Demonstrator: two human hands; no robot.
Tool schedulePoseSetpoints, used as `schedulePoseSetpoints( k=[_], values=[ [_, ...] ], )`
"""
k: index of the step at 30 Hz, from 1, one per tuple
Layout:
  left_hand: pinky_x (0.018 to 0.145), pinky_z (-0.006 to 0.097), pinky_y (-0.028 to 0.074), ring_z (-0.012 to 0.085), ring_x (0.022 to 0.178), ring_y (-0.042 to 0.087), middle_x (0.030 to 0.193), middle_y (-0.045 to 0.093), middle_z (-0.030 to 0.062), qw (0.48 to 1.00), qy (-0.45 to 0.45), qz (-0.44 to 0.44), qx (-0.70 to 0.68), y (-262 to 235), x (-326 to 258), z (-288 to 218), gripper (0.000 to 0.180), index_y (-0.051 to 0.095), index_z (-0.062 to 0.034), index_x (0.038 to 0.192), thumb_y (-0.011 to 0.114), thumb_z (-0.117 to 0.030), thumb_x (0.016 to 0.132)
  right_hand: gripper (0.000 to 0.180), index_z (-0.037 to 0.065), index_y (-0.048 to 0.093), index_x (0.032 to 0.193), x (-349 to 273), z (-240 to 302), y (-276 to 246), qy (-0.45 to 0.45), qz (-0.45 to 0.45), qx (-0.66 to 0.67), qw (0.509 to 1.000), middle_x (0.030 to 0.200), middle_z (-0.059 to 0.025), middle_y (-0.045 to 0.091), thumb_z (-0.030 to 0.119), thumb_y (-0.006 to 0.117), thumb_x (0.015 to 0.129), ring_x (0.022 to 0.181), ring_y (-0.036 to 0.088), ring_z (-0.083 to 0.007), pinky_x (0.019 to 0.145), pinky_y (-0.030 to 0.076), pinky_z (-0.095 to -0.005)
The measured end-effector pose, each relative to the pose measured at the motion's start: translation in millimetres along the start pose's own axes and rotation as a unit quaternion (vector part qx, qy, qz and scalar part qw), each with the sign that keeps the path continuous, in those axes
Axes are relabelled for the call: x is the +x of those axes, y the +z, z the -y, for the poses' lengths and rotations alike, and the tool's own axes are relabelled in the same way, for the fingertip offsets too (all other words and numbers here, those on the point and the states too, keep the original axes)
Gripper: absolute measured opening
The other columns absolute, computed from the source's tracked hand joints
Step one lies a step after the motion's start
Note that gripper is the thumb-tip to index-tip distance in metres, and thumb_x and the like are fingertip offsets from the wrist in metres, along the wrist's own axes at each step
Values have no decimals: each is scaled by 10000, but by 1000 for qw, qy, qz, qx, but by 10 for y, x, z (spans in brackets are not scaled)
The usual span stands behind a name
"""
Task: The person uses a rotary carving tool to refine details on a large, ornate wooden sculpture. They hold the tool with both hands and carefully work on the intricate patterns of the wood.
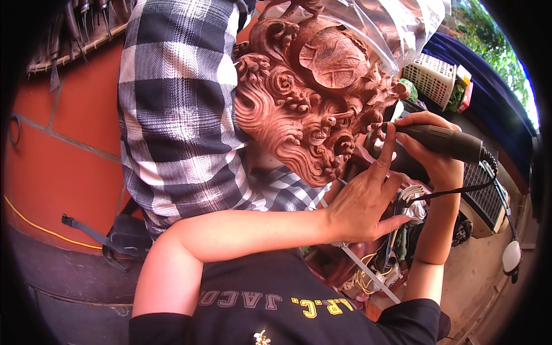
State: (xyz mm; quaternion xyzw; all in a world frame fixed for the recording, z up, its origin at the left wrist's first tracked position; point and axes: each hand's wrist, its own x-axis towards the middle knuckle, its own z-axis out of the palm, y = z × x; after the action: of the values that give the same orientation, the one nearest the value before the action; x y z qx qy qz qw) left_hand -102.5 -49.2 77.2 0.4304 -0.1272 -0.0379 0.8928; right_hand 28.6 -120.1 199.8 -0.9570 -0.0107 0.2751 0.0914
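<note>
A dark rotary carving tool [445, 141] is gripped in the right hand [428, 152], fingers wrapped tight around its barrel. Its long axis runs from four o'clock to ten o'clock, the tip aimed at the reddish carved wooden figure [305, 98], at whose lower right edge it sits. The left hand [365, 201] is spread open, its index finger [386, 150] raised against the tool's nose. A white slatted basket [431, 75] is seen at two o'clock, with a green and red package [463, 92] just beside it.
</note>
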Motion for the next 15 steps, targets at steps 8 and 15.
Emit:
schedulePoseSetpoints(
  k=[8, 15],
  values=[
    [1059, 585, 395, 636, 1330, 348, 1547, -90, 445, 999, 8, -28, -38, -52, 135, 55, 656, 459, -29, 1294, 780, -330, 808, 198, 38, 758, 972, 102, 82, 22, -12, -27, -18, 999, 887, -48, 749, 81, 804, 784, 789, 693, -93, 746, 560, -250],
    [1156, 660, 81, 452, 1191, 574, 1548, -39, 448, 1000, 11, -17, 18, -4, 38, -22, 632, 509, -43, 1254, 790, -365, 788, 210, 21, 747, 989, 18, 82, 8, 35, 8, 35, 999, 891, -46, 739, 60, 795, 788, 797, 678, -88, 749, 552, -247]
  ],
)
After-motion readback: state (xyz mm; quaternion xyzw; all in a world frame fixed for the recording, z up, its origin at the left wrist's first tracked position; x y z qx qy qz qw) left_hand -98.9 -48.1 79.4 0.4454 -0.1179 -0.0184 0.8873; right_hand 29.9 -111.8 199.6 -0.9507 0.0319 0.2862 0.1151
